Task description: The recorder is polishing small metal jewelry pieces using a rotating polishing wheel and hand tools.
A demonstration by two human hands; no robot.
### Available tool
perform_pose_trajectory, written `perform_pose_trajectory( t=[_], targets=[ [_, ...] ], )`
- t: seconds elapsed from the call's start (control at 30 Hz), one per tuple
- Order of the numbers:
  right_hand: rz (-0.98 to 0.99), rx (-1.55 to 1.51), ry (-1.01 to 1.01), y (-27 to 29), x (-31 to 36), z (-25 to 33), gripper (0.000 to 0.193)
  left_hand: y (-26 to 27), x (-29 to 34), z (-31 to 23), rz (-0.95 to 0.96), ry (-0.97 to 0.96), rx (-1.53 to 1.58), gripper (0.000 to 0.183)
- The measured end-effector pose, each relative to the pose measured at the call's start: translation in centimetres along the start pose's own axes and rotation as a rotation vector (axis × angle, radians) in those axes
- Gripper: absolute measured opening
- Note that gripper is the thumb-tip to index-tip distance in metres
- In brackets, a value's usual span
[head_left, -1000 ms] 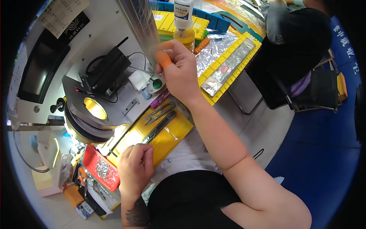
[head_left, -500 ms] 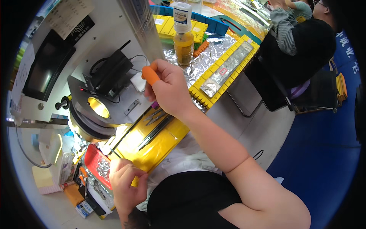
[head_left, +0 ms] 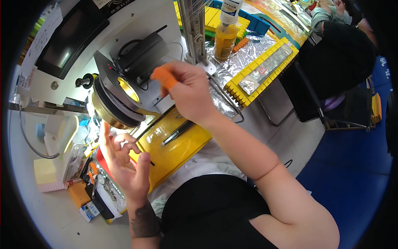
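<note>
My left hand (head_left: 126, 170) is open, its index finger stretched up to just below the round lens unit (head_left: 108, 108) with a brass rim. Whether the fingertip touches that rim I cannot tell. Beyond the yellow mat (head_left: 184, 155), my right hand (head_left: 190, 93) hangs in the air with its fingers curled together. An orange finger cot (head_left: 164, 76) covers its index finger. Anything pinched there is too small or hidden to make out. Dark tweezers (head_left: 177, 135) lie on the mat below this hand. The left hand partly hides a red tray (head_left: 100, 161).
A metal post (head_left: 195, 29) rises behind my right hand, near a bottle of amber liquid (head_left: 226, 39). To the right lies a yellow toothed rack (head_left: 234, 88) on foil. A black box-shaped device (head_left: 143, 52) and a dark screen (head_left: 68, 39) stand at the left.
My left hand has uncurled and risen toward the lens unit, covering more of the red tray. My right hand stays curled in the air. The view has shifted, so the bench appears farther right.
</note>
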State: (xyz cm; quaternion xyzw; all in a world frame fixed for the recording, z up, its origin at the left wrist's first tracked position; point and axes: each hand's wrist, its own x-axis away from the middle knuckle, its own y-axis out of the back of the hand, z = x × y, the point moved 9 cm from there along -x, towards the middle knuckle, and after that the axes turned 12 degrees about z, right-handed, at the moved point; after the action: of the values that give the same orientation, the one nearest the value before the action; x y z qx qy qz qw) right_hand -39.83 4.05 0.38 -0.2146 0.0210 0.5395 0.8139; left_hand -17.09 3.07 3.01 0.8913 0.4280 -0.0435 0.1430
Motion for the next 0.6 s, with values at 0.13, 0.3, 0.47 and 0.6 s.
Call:
perform_pose_trajectory(
  t=[0.13,0.3,0.47,0.6],
  targets=[
    [0.278,0.074,-0.147,-3.9,-1.4,-0.5,0.019,0.4,-1.1,1.5,0.051,0.072,0.289,0.073],
    [0.509,0.246,-0.01,-7.1,-3.5,-0.6,0.019,1.3,-3.5,1.9,0.239,0.203,0.265,0.053],
    [0.555,0.354,-0.038,-7.7,-4.8,-0.3,0.022,1.7,-4.5,2.4,0.361,0.269,0.376,0.024],
    [0.555,0.372,-0.098,-7.6,-5.2,-0.4,0.022,2.6,-2.5,1.4,0.101,0.1,0.29,0.034]
  ],
)
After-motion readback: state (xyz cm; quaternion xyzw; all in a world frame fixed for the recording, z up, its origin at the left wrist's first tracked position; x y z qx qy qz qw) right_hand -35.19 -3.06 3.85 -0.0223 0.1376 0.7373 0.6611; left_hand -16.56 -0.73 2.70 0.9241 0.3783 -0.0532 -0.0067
